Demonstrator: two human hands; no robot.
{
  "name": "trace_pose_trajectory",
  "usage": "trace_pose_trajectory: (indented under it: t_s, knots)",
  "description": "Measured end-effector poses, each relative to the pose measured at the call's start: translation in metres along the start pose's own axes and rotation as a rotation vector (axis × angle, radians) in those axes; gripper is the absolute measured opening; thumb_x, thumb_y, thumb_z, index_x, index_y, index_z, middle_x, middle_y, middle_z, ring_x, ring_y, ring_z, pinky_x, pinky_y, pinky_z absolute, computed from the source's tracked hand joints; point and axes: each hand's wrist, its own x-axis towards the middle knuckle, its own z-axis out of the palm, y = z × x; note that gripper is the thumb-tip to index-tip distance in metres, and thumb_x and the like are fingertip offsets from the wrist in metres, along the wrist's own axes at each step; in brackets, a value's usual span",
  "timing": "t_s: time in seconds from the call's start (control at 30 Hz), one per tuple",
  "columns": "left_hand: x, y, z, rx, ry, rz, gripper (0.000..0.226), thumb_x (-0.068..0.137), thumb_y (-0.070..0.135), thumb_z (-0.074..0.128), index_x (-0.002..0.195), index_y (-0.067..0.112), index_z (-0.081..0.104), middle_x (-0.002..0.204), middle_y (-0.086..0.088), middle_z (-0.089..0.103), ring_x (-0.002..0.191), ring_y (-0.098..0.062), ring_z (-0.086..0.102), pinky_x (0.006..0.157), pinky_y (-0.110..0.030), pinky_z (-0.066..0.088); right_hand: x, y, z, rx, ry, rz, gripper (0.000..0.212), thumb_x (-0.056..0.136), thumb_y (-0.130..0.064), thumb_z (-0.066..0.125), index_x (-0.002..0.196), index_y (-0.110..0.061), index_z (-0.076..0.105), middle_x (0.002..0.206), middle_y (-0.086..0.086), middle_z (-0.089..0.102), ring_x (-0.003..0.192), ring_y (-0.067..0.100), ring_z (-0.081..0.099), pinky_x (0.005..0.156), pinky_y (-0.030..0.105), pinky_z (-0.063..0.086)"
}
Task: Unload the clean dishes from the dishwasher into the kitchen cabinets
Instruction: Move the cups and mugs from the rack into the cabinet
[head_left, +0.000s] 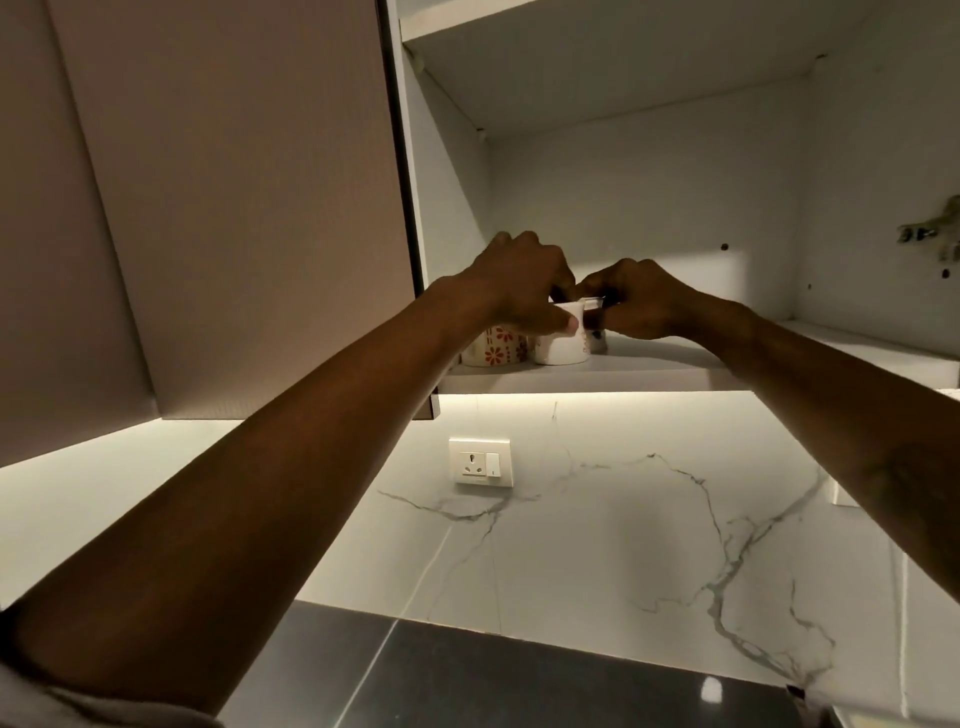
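Where white cup (563, 345) stands: on cabinet shelf (649, 373).
Left hand (519, 283): fingers grip white cup.
Right hand (641, 301): fingers pinch its rim.

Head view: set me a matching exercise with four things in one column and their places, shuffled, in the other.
Things:
1 white cup
2 flowered cup
3 socket
4 counter

Places:
A on the marble wall
B dark, at the bottom of the view
C gripped by the left hand
D leftmost on the shelf

Pairs: 1-C, 2-D, 3-A, 4-B
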Motion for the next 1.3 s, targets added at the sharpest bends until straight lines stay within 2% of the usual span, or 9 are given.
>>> trace_pose_trajectory:
  t_s: [0.1, 0.37, 0.57, 0.63, 0.77, 0.93, 1.03, 1.17, 1.3]
  knots:
    - [0.002, -0.005, 0.003, -0.011, -0.023, -0.009, 0.049, 0.090, 0.057, 0.067, 0.132, 0.031, 0.068, 0.131, 0.008, 0.068, 0.127, -0.023, 0.048, 0.109, -0.048, 0.027, 0.007, -0.001, 0.004, -0.001, -0.001, 0.004, 0.035, 0.088, -0.019, 0.073, 0.123, -0.019, 0.071, 0.116, 0.004, 0.073, 0.094, 0.018, 0.065, 0.082, 0.024, 0.042]
    - [-0.001, -0.011, 0.010, -0.100, -0.020, -0.069, 0.049, 0.090, 0.055, 0.068, 0.134, 0.033, 0.065, 0.134, 0.006, 0.066, 0.130, -0.025, 0.050, 0.107, -0.047, 0.026, 0.025, -0.001, 0.012, -0.016, -0.054, 0.036, 0.055, 0.087, -0.019, 0.075, 0.139, -0.013, 0.056, 0.132, 0.008, 0.066, 0.117, 0.023, 0.064, 0.093, 0.024, 0.042]
    - [-0.012, -0.008, 0.004, -0.050, 0.004, -0.078, 0.076, 0.083, 0.063, 0.071, 0.147, 0.027, 0.051, 0.144, 0.002, 0.059, 0.139, -0.028, 0.045, 0.112, -0.048, 0.025, 0.005, 0.003, 0.004, 0.065, -0.203, 0.185, 0.092, 0.086, -0.027, 0.078, 0.159, -0.020, 0.021, 0.158, 0.005, 0.040, 0.142, 0.022, 0.043, 0.110, 0.032, 0.037]
    - [-0.021, -0.008, 0.002, -0.058, 0.054, -0.079, 0.077, 0.083, 0.062, 0.071, 0.148, 0.027, 0.050, 0.147, 0.000, 0.056, 0.143, -0.029, 0.040, 0.115, -0.049, 0.022, -0.012, 0.005, -0.001, 0.016, -0.233, 0.240, 0.087, 0.089, -0.035, 0.073, 0.158, -0.021, 0.023, 0.156, 0.006, 0.043, 0.140, 0.022, 0.045, 0.112, 0.033, 0.036]
    - [-0.042, -0.005, 0.002, -0.100, 0.120, -0.045, 0.072, 0.083, 0.058, 0.074, 0.145, 0.028, 0.053, 0.144, -0.004, 0.058, 0.141, -0.029, 0.041, 0.113, -0.049, 0.024, -0.051, 0.000, -0.010, -0.056, -0.125, 0.278, 0.065, 0.090, -0.050, 0.065, 0.147, -0.024, 0.047, 0.145, 0.001, 0.056, 0.130, 0.018, 0.054, 0.110, 0.029, 0.037]
    - [-0.067, 0.009, 0.006, -0.176, 0.184, 0.052, 0.068, 0.082, 0.058, 0.073, 0.141, 0.029, 0.057, 0.143, -0.001, 0.059, 0.140, -0.027, 0.042, 0.111, -0.049, 0.025, -0.104, -0.033, -0.020, -0.117, -0.007, 0.240, 0.044, 0.097, -0.045, 0.059, 0.133, -0.019, 0.063, 0.129, 0.001, 0.066, 0.115, 0.018, 0.061, 0.092, 0.023, 0.038]
    - [-0.081, 0.028, 0.010, -0.234, 0.229, 0.107, 0.066, 0.083, 0.054, 0.075, 0.142, 0.028, 0.058, 0.150, 0.004, 0.054, 0.144, -0.024, 0.036, 0.114, -0.049, 0.020, -0.137, -0.051, -0.019, -0.123, 0.017, 0.246, 0.046, 0.095, -0.044, 0.063, 0.134, -0.018, 0.062, 0.123, 0.002, 0.068, 0.101, 0.016, 0.062, 0.086, 0.025, 0.041]
    - [-0.103, 0.050, 0.015, -0.307, 0.275, 0.145, 0.061, 0.084, 0.052, 0.074, 0.138, 0.028, 0.061, 0.150, 0.004, 0.053, 0.145, -0.023, 0.035, 0.115, -0.051, 0.020, -0.179, -0.068, -0.012, -0.139, -0.009, 0.245, 0.064, 0.086, -0.044, 0.075, 0.141, -0.024, 0.052, 0.140, -0.002, 0.059, 0.128, 0.021, 0.055, 0.099, 0.025, 0.038]
    - [-0.138, 0.077, 0.010, -0.297, 0.199, 0.122, 0.061, 0.085, 0.052, 0.073, 0.140, 0.027, 0.059, 0.152, 0.005, 0.050, 0.146, -0.021, 0.032, 0.117, -0.047, 0.017, -0.222, -0.088, -0.010, -0.101, -0.041, 0.261, 0.077, 0.083, -0.041, 0.078, 0.149, -0.028, 0.041, 0.153, -0.001, 0.047, 0.141, 0.021, 0.041, 0.102, 0.023, 0.027]
